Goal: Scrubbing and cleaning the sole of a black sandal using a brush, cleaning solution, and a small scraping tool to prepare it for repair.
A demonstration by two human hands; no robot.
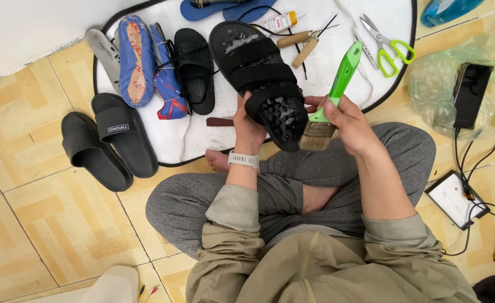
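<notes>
My left hand (247, 124) grips the heel end of a black strapped sandal (258, 73), held tilted over my crossed legs, with wet glue or foam on its footbed. My right hand (348, 123) holds a green-handled paintbrush (337, 84), whose bristles (317, 136) touch the sandal's nubbed heel. A white watch sits on my left wrist.
A white mat (337, 62) carries a second black sandal (196, 70), blue shoes (138, 59), a glue tube (278, 22), wooden-handled tools (300, 42) and green scissors (385, 45). Two black slides (110, 140) lie on the tiled floor at left. A phone (472, 92) on a plastic bag and cables lie at right.
</notes>
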